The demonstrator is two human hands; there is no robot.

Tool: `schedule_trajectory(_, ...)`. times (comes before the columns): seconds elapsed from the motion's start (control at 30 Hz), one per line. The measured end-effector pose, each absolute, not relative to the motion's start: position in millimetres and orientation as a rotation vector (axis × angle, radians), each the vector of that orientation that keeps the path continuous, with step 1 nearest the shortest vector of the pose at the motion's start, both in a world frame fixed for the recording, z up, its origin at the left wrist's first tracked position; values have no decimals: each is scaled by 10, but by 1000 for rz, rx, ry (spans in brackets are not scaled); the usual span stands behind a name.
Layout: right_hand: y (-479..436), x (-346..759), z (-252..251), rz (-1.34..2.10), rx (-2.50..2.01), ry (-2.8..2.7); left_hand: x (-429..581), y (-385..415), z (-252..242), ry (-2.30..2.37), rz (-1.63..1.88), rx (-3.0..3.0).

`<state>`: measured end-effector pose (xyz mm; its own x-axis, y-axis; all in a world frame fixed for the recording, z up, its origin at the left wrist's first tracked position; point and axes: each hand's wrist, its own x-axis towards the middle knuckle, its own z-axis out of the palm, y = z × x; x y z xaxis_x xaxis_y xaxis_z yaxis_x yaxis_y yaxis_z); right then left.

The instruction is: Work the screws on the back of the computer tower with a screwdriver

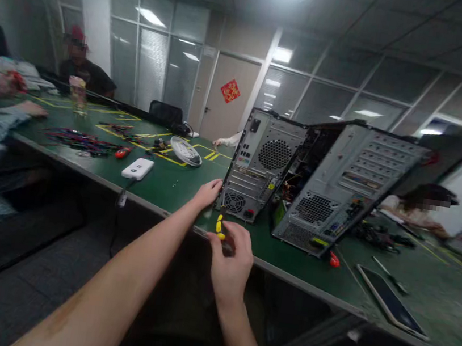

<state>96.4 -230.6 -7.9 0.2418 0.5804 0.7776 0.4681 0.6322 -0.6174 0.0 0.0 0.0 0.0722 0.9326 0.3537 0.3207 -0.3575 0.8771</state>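
Two computer tower cases stand upright side by side, their metal backs toward me. My left hand (207, 194) rests against the left side of the nearer-left computer case (275, 126), fingers stretched along it and partly hidden at its edge. A screwdriver (219, 226) with a yellow and black handle is pinched between the fingers of my right hand (235, 259). Its shaft points up at the lower left of that case's back, beside the power supply fan; whether the tip sits in a screw is too small to tell. The second computer case (354, 150) leans in view to the right.
Left on the green table (161, 183) lie a white power bank (137, 168), a cable bundle (83, 141), a red-handled tool (122, 152) and a white oval object (186, 152). Right are a phone (391, 301) and another screwdriver (389, 275). Other people sit around the table.
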Motion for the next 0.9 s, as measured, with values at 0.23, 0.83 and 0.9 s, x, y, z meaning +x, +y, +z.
schedule_trajectory(0.23,-2365,970,-102,162,-985,-1394,20,33,-37,1205,1327,1740)
schedule_trajectory(0.83,-2415,977,-155,119,-1010,-1393,8,92,-89,1220,1335,1742)
schedule_trajectory(0.9,-2426,986,-161,76,-1026,-1413,9,90,-97,1213,1339,1731)
